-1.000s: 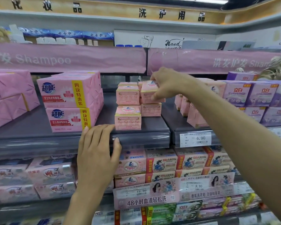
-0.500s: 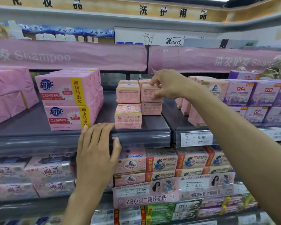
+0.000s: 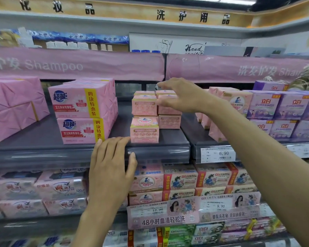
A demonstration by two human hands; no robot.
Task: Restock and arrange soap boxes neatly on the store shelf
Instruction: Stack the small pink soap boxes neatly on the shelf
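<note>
Small pink soap boxes stand in two-high stacks at the middle of the grey shelf [image 3: 43, 139]. The front stack has a lower box [image 3: 144, 130] and an upper box [image 3: 144, 106]. Beside it on the right is a second stack, with an upper box [image 3: 165, 109] and a lower box [image 3: 169, 121]. My right hand [image 3: 181, 96] hovers at that upper right box with its fingers spread; the thumb is by the box's front and the index finger reaches over the top. My left hand [image 3: 112, 164] rests flat on the shelf's front edge, just left of the front stack.
Large pink four-packs [image 3: 84, 111] stand left of the stacks, with pink wrapped bundles [image 3: 12, 104] further left. On the right are pink packs [image 3: 234, 101] and purple boxes [image 3: 284, 107]. A 6.90 price label [image 3: 218, 154] marks the edge. More soap packs [image 3: 180, 179] fill the shelf below.
My right hand has let go of the upper right box, which now sits squarely on its stack, and its fingers have spread apart. My left hand stays on the shelf edge.
</note>
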